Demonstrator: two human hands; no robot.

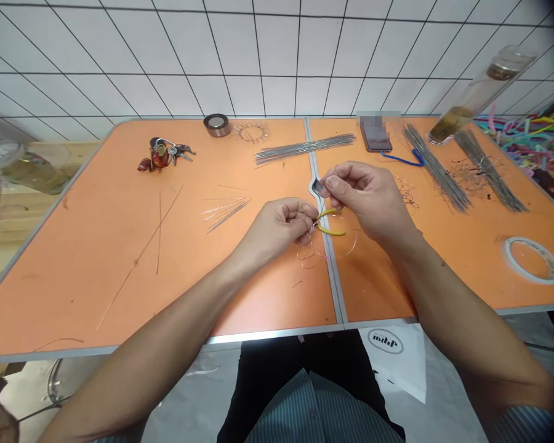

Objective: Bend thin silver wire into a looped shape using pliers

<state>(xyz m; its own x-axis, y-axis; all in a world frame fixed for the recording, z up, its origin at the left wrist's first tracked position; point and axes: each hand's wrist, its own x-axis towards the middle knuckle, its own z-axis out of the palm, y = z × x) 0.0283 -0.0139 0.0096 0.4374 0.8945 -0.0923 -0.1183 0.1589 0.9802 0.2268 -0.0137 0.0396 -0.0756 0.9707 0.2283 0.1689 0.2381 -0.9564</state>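
My left hand (289,223) is closed in a pinch on a thin wire bent into loops (311,257), and its loose curls hang below the fingertips. My right hand (364,194), a little higher and to the right, has thumb and fingers pinched on a small dark grey strip (318,186), which looks like a piece of tape. Pliers with yellow handles (333,232) lie by the left fingertips, near the seam of the orange table (240,289). The left fingers partly hide the pliers' jaws.
Straight wires (226,214) lie left of my hands, with a bundle of wires (305,149) behind. Keys (170,151) and a dark tape roll (216,125) sit at the back. To the right are a phone (375,133), more wire bundles (436,166), a glass bottle (480,95) and a white tape roll (533,261).
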